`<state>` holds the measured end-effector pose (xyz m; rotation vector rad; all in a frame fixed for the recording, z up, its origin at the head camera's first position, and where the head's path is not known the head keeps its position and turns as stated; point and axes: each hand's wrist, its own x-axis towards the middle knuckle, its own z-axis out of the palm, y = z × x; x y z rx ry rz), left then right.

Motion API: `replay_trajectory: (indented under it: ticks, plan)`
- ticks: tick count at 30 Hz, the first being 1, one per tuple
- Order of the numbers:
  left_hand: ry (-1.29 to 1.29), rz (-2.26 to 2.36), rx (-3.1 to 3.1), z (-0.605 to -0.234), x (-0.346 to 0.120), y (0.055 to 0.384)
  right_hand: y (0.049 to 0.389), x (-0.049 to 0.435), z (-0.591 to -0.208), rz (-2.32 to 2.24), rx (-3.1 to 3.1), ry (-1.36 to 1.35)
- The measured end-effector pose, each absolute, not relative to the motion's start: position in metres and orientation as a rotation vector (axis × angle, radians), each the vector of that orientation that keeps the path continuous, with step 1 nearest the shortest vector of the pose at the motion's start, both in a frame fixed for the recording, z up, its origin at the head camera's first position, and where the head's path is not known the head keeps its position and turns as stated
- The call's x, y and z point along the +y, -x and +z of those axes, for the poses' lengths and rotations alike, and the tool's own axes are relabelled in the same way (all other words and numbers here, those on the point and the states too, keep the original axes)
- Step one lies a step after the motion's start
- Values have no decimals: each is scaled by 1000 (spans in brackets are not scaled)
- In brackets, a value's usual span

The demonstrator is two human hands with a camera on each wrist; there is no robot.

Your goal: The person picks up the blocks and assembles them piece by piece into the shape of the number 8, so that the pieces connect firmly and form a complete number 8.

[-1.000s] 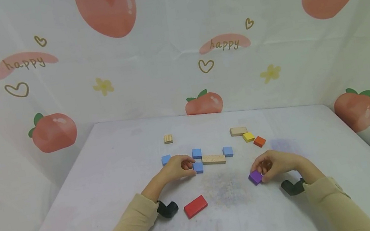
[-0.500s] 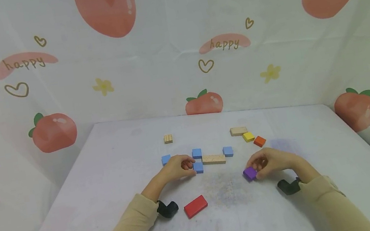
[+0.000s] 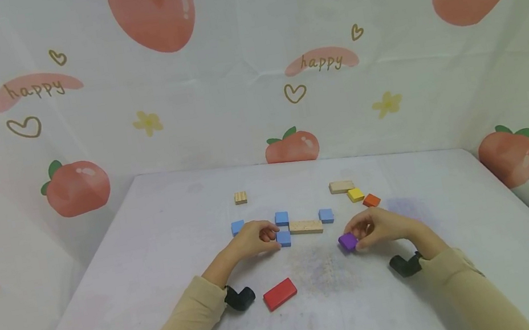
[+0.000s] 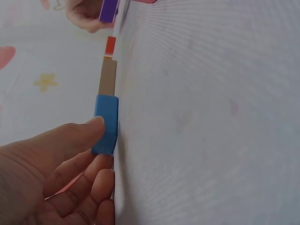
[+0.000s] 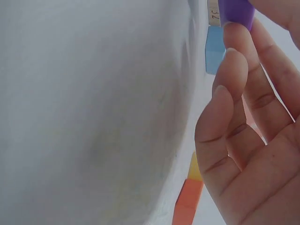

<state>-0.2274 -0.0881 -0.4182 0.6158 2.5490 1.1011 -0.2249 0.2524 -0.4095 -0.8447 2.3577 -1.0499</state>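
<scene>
My left hand [image 3: 255, 238] holds a blue block [image 3: 284, 238] between thumb and fingers at the left end of a long plain wooden block [image 3: 306, 227]. In the left wrist view the thumb lies on the face of that blue block [image 4: 106, 123], with fingertips at its lower end. To the right, my right hand [image 3: 380, 225] pinches a purple block [image 3: 348, 242] at the fingertips, in front of the wooden block's right end. Other blue blocks stand close by: one [image 3: 281, 219] behind the held one, another [image 3: 326, 216] at the wooden block's right end.
A third loose blue block [image 3: 237, 227] sits behind my left hand. Nearer me lies a red block [image 3: 280, 294]. At the back are a striped block [image 3: 241, 197], a plain wooden block [image 3: 341, 186], a yellow block [image 3: 355, 195] and an orange block [image 3: 371, 200].
My right hand has carried the purple block left and away from me, closer to the wooden block. The left hand and its blue block have stayed in place.
</scene>
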Motion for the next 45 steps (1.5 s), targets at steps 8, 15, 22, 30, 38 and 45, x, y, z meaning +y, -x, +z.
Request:
replay_trajectory:
  ticks: [8, 15, 22, 30, 38, 45]
  plan:
    - [-611, 1105, 2540, -417, -88, 227, 228, 244, -408, -1065, 2396, 870]
    - [-599, 1102, 2547, -418, -87, 228, 230, 238, -410, -1056, 2440, 852]
    - [-590, 1101, 2551, -419, -87, 228, 230, 235, -410, -1037, 2466, 840]
    - [-583, 1106, 2552, -420, -87, 228, 228, 231, -408, -1016, 2497, 804]
    - [-583, 1109, 2549, -421, -87, 229, 228, 225, -408, -1001, 2510, 766]
    - [-592, 1120, 2537, -420, -88, 228, 231, 222, -412, -1011, 2515, 717]
